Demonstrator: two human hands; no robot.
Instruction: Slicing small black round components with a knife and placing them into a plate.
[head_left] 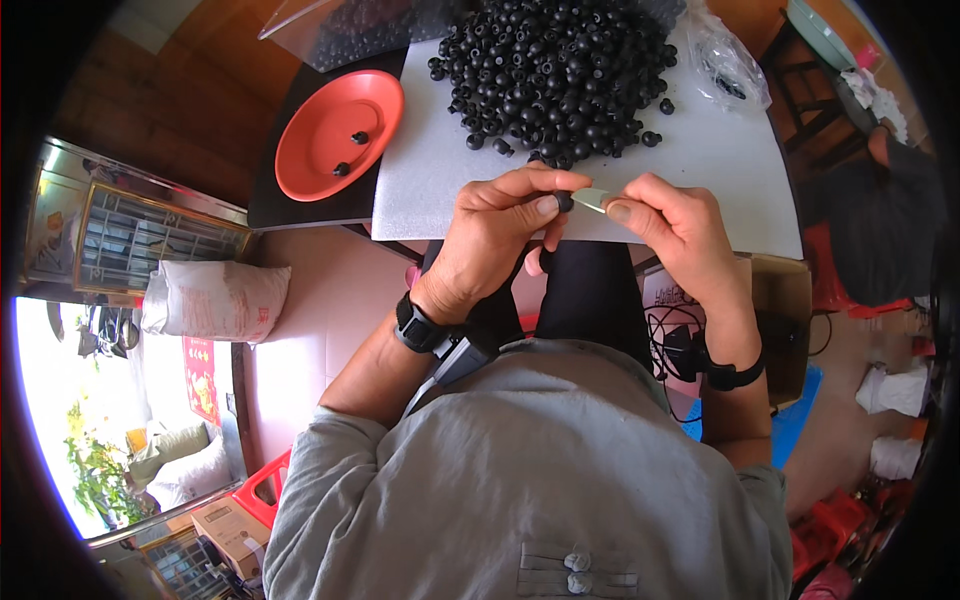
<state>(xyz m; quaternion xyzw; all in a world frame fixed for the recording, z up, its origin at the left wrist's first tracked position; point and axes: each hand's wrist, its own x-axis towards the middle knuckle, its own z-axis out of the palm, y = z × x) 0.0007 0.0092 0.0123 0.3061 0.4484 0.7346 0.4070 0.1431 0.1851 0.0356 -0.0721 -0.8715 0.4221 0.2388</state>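
Between the thumb and fingers of my left hand (500, 215) is a small round black knob-like piece (564, 202), held just beyond the table's near edge. My right hand (680, 225) pinches a thin pale blade (590, 197), whose tip meets or nearly meets the black piece; I cannot tell whether they touch. Its handle end is hidden in my fingers. Just past my hands lies a large heap of similar black pieces (560, 75), some showing a hole or a short neck. An orange-red oval bowl (300, 150) to the left holds two black pieces (350, 153).
The heap rests on a white foam sheet (430, 180) over the table. A clear plastic bag (725, 60) lies at the back right, and a clear bin (340, 30) at the back left. Below right stands an open cardboard box (785, 320). A stuffed white sack (220, 300) sits left on the floor.
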